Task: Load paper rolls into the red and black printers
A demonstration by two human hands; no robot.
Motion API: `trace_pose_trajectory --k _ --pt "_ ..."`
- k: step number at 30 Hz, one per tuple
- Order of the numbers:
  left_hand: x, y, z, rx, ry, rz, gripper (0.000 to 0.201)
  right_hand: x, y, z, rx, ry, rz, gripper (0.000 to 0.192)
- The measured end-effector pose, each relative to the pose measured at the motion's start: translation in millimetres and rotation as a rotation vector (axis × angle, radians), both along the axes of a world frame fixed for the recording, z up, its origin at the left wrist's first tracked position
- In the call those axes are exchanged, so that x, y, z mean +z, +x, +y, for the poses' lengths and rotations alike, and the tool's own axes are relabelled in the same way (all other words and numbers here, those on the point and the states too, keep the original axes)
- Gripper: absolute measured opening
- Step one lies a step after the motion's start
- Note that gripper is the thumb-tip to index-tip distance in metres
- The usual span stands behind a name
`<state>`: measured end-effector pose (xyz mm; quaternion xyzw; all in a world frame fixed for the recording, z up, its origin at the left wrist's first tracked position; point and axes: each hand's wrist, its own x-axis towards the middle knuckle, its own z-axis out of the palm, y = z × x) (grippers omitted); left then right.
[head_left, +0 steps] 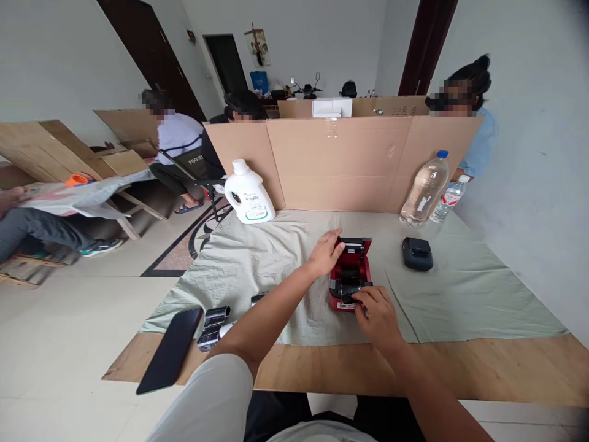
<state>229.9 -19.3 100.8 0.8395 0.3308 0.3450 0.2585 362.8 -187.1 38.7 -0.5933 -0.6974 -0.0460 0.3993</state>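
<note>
Boxy red plastic printer (350,273), lid open, mid-table on wrinkled pale cloth (257,258). My left hand (326,253) rests loosely spread against the lid's edge; my right hand (378,311) pinches at its front lip.

Landmark: cardboard screen (340,162) standing across the far edge of the table. Just in front of its left end, a white jug (249,193), upright on the grey-green cloth (464,288). At its right end, a large clear bottle with blue cap (426,187) and a smaller bottle (450,197) just beside it. Nearer than the screen, right of centre, a small black device (417,253). Far from it, at the table's near-left corner, a black phone (171,348) overhanging the edge, shiny rolls (214,326) beside it. Behind the screen, a person in light blue (478,138).
</note>
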Motion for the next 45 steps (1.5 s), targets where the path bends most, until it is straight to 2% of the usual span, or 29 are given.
trace_pose_trajectory --k 3,9,11,14,16,24,31,35,38,41,43,45 --pt "-14.9 -6.2 -11.4 -0.055 -0.001 0.005 0.044 1.1 -1.7 -2.7 0.015 -0.005 -0.017 0.02" --pt "-41.6 -26.7 -53.9 -0.094 0.067 0.01 0.045 1.0 -2.4 -4.7 -0.026 -0.027 -0.056 0.012" --pt "-51.7 -31.1 -62.9 -0.094 0.08 0.035 0.046 0.2 0.4 -1.1 -0.042 -0.012 -0.072 0.024" --pt "-66.3 -33.9 -70.4 -0.083 0.096 0.037 0.049 -3.7 6.6 7.6 -0.043 0.0 -0.107 0.052" --pt "-73.5 -33.7 -73.3 -0.08 0.105 0.011 0.051 -7.7 10.2 13.2 -0.029 -0.022 -0.122 0.062" --pt "-84.5 -24.7 -80.5 -0.013 0.12 -0.061 0.05 -13.5 13.5 19.4 -0.064 -0.084 -0.114 0.06" --pt "-97.8 -20.5 -79.1 0.059 0.247 -0.068 0.046 -11.3 15.5 21.6 -0.1 -0.137 -0.098 0.061" --pt "-101.1 -19.5 -77.9 0.074 0.28 -0.04 0.045 -13.4 17.1 21.7 -0.071 -0.161 -0.09 0.062" --pt "-98.9 -19.2 -80.8 0.076 0.226 -0.07 0.045 -19.5 17.7 18.6 -0.022 -0.115 -0.051 0.062" --pt "-97.2 -20.3 -84.6 0.103 0.098 -0.151 0.051 -30.3 19.0 12.8 0.003 -0.099 0.033 0.07" --pt "-99.0 -21.6 -85.9 0.156 -0.04 -0.239 0.061 -39.6 21.2 8.7 -0.064 -0.137 0.159 0.08" --pt "-103.6 -22.5 -86.7 0.177 -0.256 -0.341 0.07 -48.7 23.8 5.5 -0.111 -0.232 0.339 0.088"
